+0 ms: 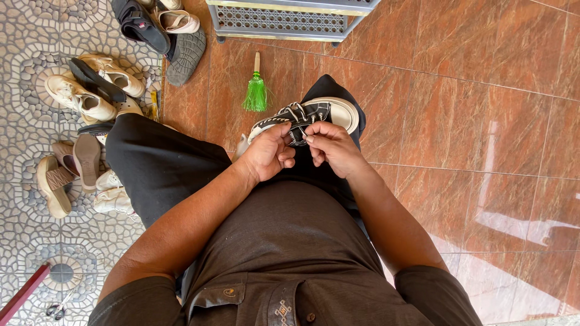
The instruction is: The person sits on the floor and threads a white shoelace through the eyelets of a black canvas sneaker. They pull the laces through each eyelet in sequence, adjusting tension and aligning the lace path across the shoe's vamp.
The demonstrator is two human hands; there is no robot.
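A black canvas sneaker [314, 115] with a white sole and white laces rests on my right knee, toe pointing right. My left hand [269, 154] grips the heel side of the shoe and pinches a lace. My right hand [332, 145] is closed on the lace ends over the tongue. Both hands meet at the shoe's lacing. My legs are in dark trousers, and my dark brown shirt fills the lower middle of the view.
A small green brush [256, 90] lies on the red tile floor beyond the shoe. Several sandals and pale sneakers [90, 96] are heaped on the patterned tiles at left. A metal rack [284, 21] stands at the top. Scissors [58, 309] lie at the lower left.
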